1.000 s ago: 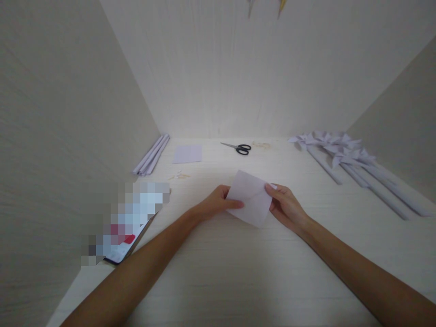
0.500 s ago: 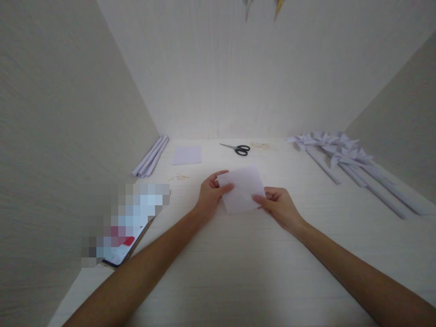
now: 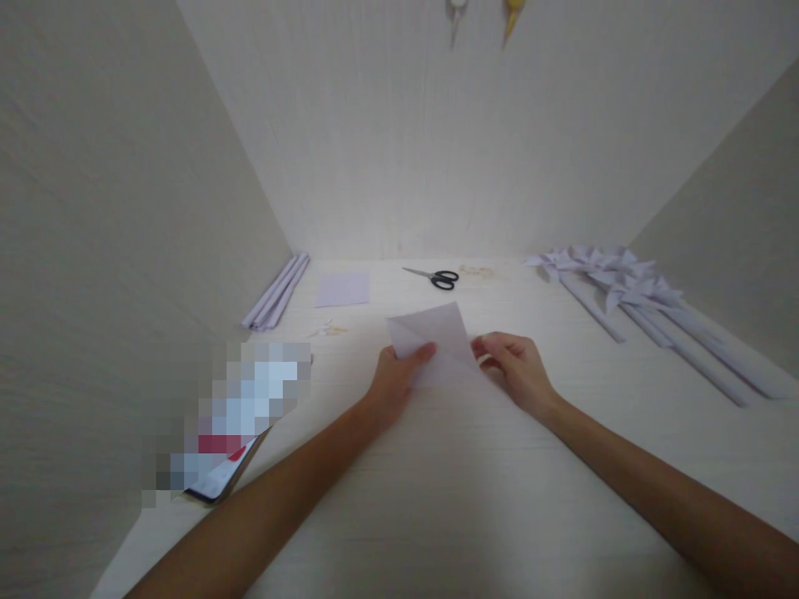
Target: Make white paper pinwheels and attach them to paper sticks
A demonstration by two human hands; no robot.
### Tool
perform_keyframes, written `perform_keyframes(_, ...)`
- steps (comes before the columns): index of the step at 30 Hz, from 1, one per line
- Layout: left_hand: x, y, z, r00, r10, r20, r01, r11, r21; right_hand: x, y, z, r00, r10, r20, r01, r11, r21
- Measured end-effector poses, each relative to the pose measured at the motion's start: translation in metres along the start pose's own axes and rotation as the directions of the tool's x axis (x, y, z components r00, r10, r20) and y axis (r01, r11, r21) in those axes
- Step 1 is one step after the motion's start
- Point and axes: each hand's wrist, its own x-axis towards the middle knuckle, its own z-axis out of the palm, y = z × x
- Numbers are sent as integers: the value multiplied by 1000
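A square sheet of white paper (image 3: 446,333) is held above the tabletop, tilted, with its lower edge blurred. My left hand (image 3: 399,374) grips its left side, thumb on top and fingers hidden underneath. Close to the sheet's right edge is my right hand (image 3: 515,366), its fingers loosely curled and apart, with nothing visible between them. Beyond the sheet lie black-handled scissors (image 3: 440,279). Another square of paper (image 3: 343,289) lies flat at the back left.
Rolled paper sticks (image 3: 276,291) lie by the left wall. Paper pinwheels on sticks (image 3: 630,279) are piled at the right. Small bits (image 3: 328,329) and tan pieces (image 3: 476,272) lie on the table. A phone (image 3: 230,457) with a blurred screen leans at the left.
My right hand has let go of the sheet's right edge. The sheet has turned and tilted in my left hand, whose fingers have moved beneath it.
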Motion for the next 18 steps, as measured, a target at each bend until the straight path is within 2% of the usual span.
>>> perform_keyframes(2, 2, 2, 0, 1000, -8, -7, 8, 999, -46, 27, -2, -7, 995, -88, -39, 82, 987, -135)
perform_keyframes(4, 2, 4, -1, 1000, -17, 1, 17, 997, -70, 60, -4, -12, 985, -172, -28, 149, 916, -373)
perform_keyframes(5, 2, 4, -1, 1000, -21, 5, 22, 997, -78, 77, -4, -13, 975, -220, -3, 186, 833, -521)
perform_keyframes(6, 2, 4, -1, 1000, -25, 7, 26, 996, -83, 94, -4, -13, 964, -263, 26, 212, 711, -671)
perform_keyframes(7, 1, 5, -1, 999, -31, 7, 32, 996, -87, 110, -4, -12, 960, -279, 18, 208, 669, -714)
perform_keyframes(11, -1, 5, 0, 999, -51, -2, 51, 995, -88, 157, 6, -2, 958, -287, -15, 166, 595, -786)
perform_keyframes(18, 0, 4, -1, 997, -53, 53, 58, 995, -84, 189, 21, 11, 978, -206, 17, 124, 520, -845)
